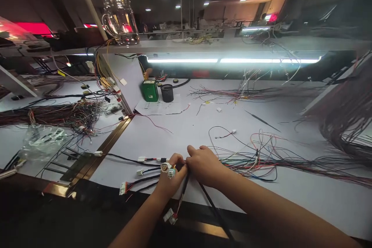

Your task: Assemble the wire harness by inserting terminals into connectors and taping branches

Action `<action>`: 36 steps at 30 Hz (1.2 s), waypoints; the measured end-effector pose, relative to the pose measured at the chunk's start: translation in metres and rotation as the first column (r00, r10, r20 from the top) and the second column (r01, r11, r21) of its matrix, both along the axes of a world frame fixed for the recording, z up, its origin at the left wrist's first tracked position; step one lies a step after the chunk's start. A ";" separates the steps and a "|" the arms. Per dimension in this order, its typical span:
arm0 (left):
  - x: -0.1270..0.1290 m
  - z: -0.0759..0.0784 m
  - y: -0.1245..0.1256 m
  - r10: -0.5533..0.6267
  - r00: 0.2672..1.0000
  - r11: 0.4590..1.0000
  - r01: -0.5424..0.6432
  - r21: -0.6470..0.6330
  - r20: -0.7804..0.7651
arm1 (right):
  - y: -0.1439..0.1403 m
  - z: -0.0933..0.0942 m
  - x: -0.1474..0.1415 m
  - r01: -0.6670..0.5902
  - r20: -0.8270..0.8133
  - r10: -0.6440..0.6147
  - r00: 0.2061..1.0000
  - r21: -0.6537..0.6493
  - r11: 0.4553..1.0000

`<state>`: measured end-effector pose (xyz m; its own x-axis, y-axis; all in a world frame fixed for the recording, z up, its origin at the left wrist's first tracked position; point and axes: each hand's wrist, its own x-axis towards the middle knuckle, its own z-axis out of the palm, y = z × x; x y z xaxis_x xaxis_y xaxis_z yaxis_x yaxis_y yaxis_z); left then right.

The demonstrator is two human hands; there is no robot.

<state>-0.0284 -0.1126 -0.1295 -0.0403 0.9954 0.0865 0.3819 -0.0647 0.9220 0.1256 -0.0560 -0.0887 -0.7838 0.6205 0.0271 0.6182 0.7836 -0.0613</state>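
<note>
White workbench [203, 131], near edge at 6 o'clock; loose wire harness [261, 161] spreads toward 3 o'clock. Right hand [205, 164], fingers curled shut, pinches the harness trunk; left hand [171, 176], touching it at 9 o'clock, grips closed around the sleeved branches, small connectors [167, 169] protruding from its fingers
</note>
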 end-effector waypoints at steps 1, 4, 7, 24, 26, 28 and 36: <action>0.000 0.002 0.001 0.002 1.000 1.000 -0.001 -0.025 0.010 | 0.002 -0.002 0.001 -0.031 0.002 0.031 1.000 0.001 1.000; -0.001 0.007 0.002 -0.006 0.999 0.996 0.009 -0.086 0.035 | 0.000 -0.013 0.004 -0.121 -0.050 0.125 0.991 0.067 0.990; -0.001 0.008 0.006 0.016 1.000 0.993 -0.013 -0.115 0.024 | -0.021 -0.022 0.006 -0.177 -0.240 0.198 0.950 0.109 0.978; 0.017 -0.009 0.013 0.164 0.976 0.984 -0.172 -0.044 -0.145 | 0.137 -0.036 0.171 0.390 -0.208 -0.344 0.916 0.253 0.885; 0.014 -0.010 0.014 0.160 0.979 0.984 -0.168 -0.052 -0.128 | 0.131 -0.041 0.175 0.341 -0.181 -0.304 0.935 0.228 0.912; 0.008 -0.010 0.015 0.126 0.983 0.990 -0.133 -0.040 -0.135 | 0.126 -0.043 0.178 0.231 -0.120 -0.213 0.970 0.158 0.960; -0.040 -0.008 0.013 -0.345 0.808 0.852 0.484 0.202 -0.478 | 0.159 -0.019 0.160 0.353 -0.145 -0.329 0.933 0.193 0.916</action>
